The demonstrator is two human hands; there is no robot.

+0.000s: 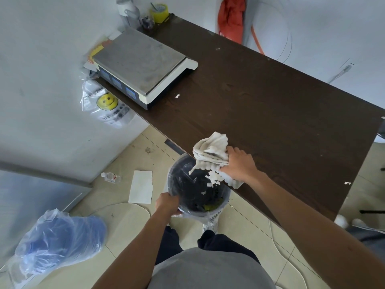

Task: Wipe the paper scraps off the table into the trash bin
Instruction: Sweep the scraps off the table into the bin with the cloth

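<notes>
The right hand (239, 163) grips a bunched white cloth (212, 153) at the table (270, 101) edge directly above the trash bin (226, 200), pushing paper scraps (214, 178) over its mouth, while the left hand (167, 203) clasps the bin's near rim. If the bin tilts or drifts from under that edge, scraps will likely miss onto the floor; one stray scrap (177, 95) lies on the table far beyond the bin, beside the scale (143, 65)

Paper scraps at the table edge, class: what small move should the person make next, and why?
Probably finish the sweep: push the cloth in the right hand past the table edge, so the paper scraps tumbling there drop into the trash bin that the left hand holds underneath.
</notes>
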